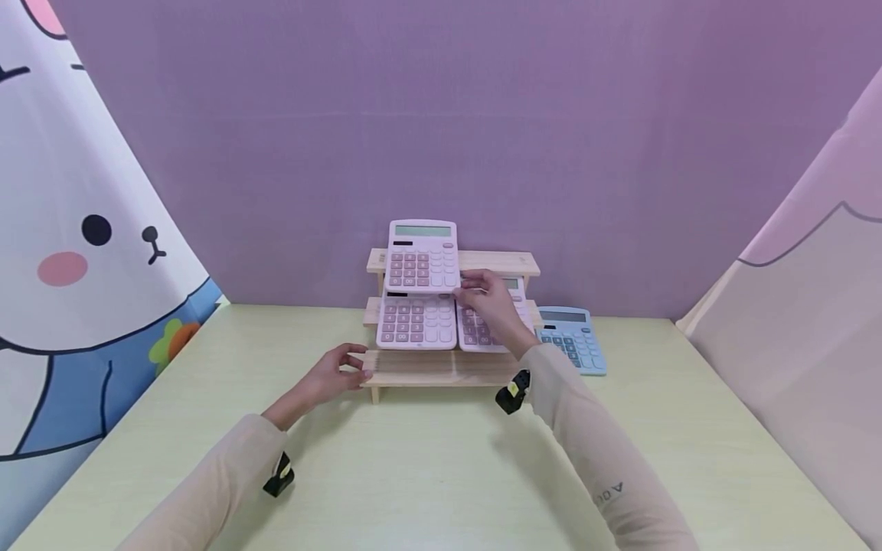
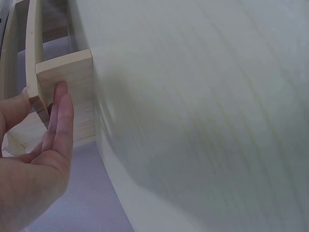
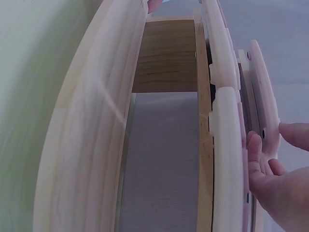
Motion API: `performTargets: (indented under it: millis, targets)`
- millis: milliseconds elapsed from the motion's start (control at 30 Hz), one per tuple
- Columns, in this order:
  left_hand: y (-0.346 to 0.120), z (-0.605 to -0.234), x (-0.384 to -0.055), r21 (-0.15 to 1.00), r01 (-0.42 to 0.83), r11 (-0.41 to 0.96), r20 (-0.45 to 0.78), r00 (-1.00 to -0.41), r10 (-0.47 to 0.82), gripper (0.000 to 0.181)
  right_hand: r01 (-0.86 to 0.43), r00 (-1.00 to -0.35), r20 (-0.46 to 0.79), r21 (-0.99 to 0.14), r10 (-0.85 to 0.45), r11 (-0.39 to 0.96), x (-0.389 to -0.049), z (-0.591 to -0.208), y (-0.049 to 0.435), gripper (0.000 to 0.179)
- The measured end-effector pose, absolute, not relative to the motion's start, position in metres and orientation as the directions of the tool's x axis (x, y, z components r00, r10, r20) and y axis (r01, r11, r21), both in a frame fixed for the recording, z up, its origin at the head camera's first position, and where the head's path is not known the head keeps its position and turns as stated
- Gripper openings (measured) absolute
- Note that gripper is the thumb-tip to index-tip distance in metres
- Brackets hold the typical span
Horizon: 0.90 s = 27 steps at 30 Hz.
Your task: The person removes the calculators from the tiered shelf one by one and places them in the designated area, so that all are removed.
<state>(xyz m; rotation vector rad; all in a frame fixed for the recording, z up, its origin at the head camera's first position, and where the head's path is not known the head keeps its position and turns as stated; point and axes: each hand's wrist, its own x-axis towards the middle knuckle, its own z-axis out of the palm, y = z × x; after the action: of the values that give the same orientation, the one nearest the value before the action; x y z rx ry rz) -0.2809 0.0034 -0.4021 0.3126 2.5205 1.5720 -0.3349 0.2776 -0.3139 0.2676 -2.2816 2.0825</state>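
A three-tier wooden shelf (image 1: 427, 368) stands against the back wall. My left hand (image 1: 331, 379) pinches the left end of its lowest board, thumb above and fingers below, as the left wrist view (image 2: 41, 159) shows. On the top tier, a pink calculator (image 1: 441, 264) leans upright at the left. My right hand (image 1: 492, 306) pinches that calculator's lower right corner, with the thumb on its face in the right wrist view (image 3: 285, 179). Below it, two more pink calculators, a left one (image 1: 413, 325) and a right one (image 1: 470, 337), lean side by side on the middle tier. My right hand partly covers the right one.
A blue calculator (image 1: 586, 348) leans at the shelf's right side, partly hidden behind it. The pale yellow-green table (image 1: 400, 474) extends in front. A purple cloth (image 1: 441, 138) hangs behind, and a printed cartoon cloth (image 1: 103, 321) hangs at the left.
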Motion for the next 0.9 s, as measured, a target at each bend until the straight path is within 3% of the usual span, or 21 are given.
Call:
performTargets:
  millis: [900]
  targets:
    - [0.006, -0.398, -0.278, 0.897, 0.085, 0.434, -0.029, -0.968, 0.249, 0.052, -0.072, -0.996, 0.076, -0.994, -0.052, -0.077, -0.338, -0.315, 0.265, 0.043]
